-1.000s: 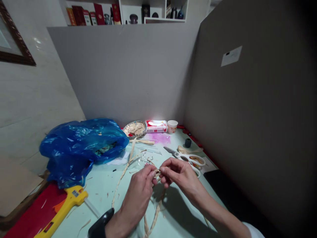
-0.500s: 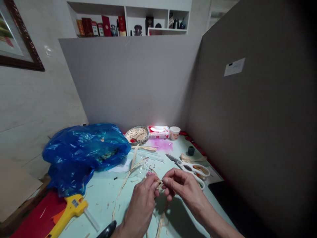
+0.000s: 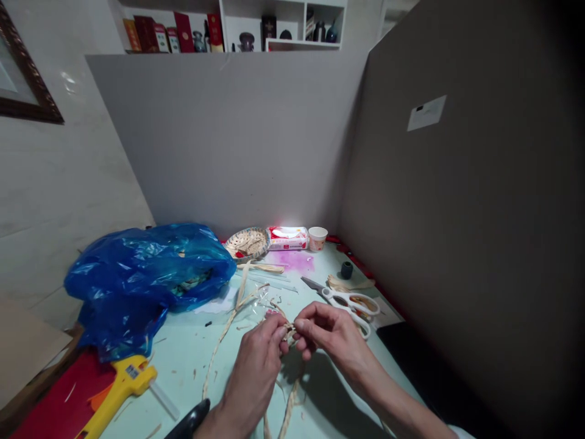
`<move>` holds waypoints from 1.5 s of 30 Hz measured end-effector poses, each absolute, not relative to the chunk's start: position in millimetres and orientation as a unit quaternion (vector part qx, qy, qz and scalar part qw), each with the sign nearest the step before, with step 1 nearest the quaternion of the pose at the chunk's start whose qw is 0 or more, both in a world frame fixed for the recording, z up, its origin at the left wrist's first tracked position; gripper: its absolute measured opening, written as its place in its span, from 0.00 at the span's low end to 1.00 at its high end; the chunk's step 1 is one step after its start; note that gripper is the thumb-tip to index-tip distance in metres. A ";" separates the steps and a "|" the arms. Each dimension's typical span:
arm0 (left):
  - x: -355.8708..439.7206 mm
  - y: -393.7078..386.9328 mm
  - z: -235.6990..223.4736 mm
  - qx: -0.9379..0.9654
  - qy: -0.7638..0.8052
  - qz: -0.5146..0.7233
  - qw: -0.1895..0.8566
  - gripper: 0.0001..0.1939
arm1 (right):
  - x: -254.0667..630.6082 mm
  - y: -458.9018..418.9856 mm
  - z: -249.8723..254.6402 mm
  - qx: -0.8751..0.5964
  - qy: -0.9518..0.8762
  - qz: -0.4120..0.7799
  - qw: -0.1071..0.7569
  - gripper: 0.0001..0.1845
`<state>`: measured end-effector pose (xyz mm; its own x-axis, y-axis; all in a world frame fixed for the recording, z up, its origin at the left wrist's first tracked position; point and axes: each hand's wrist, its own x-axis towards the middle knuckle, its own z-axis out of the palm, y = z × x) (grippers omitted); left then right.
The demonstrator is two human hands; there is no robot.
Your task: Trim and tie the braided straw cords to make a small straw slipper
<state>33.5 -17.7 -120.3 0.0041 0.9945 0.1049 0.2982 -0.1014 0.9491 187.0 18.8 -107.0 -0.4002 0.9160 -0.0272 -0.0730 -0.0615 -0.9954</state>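
My left hand (image 3: 259, 353) and my right hand (image 3: 326, 332) meet over the table, fingertips almost touching. Both pinch a small piece of pale braided straw (image 3: 289, 332), mostly covered by my fingers. A straw braid (image 3: 289, 410) hangs down below the hands toward the near edge. Another long plaited straw cord (image 3: 223, 332) lies to the left of my left hand and curves up to loose flat ends. Just beyond my right hand lie white-handled scissors (image 3: 350, 302), blades pointing to the upper left.
On the left sit a blue plastic bag (image 3: 150, 274) and a yellow glue gun (image 3: 116, 393) with a clear stick. A woven basket (image 3: 249, 244), a tissue pack (image 3: 289, 239) and a paper cup (image 3: 317, 239) line the back. A dark spool (image 3: 347, 270) stands behind the scissors.
The whole view has shifted slightly, so things appear a little further left and up. Both hands keep their pinch on the straw with barely any change in pose.
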 end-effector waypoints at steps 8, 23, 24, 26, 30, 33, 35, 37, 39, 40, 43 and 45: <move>32.1 -20.1 -120.1 0.599 0.540 0.463 0.367 0.15 | 188.2 17.1 -103.5 -0.370 -0.569 0.616 0.401 0.17; 29.1 -19.2 -108.2 0.667 0.545 0.394 0.321 0.14 | 201.6 27.2 -98.0 -0.344 -0.622 0.624 0.324 0.15; 29.0 -19.1 -106.7 0.676 0.543 0.387 0.313 0.14 | 203.5 28.2 -97.3 -0.340 -0.634 0.618 0.317 0.14; 28.5 -19.0 -103.6 0.691 0.539 0.378 0.299 0.13 | 206.6 29.2 -96.3 -0.335 -0.653 0.607 0.305 0.12; 26.4 -18.6 -100.1 0.702 0.531 0.367 0.301 0.12 | 210.2 28.5 -98.7 -0.335 -0.664 0.606 0.282 0.14; 24.1 -17.9 -99.6 0.694 0.524 0.368 0.329 0.11 | 211.7 27.8 -101.9 -0.333 -0.656 0.623 0.266 0.16; 22.5 -17.2 -99.9 0.676 0.522 0.371 0.365 0.09 | 211.3 27.4 -102.2 -0.331 -0.646 0.639 0.257 0.18; 20.9 -15.9 -100.3 0.644 0.519 0.375 0.418 0.09 | 209.3 26.6 -100.7 -0.330 -0.632 0.654 0.254 0.20; 19.4 -14.3 -100.4 0.603 0.512 0.382 0.478 0.12 | 206.0 25.1 -97.9 -0.333 -0.617 0.664 0.260 0.22; 18.7 -13.7 -100.2 0.583 0.505 0.387 0.505 0.13 | 204.3 24.1 -96.4 -0.335 -0.611 0.666 0.266 0.23; 17.0 -14.8 -98.3 0.534 0.485 0.404 0.562 0.18 | 200.9 22.1 -93.2 -0.339 -0.601 0.666 0.283 0.23; 16.1 -20.2 -97.3 0.511 0.478 0.414 0.583 0.20 | 200.9 22.5 -92.2 -0.341 -0.596 0.665 0.292 0.21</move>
<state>16.1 -20.2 -97.3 0.2007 0.9704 -0.1345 0.0067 0.1359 0.9907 200.9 22.5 -92.2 -0.5966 0.7957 -0.1048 0.0176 -0.1176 -0.9929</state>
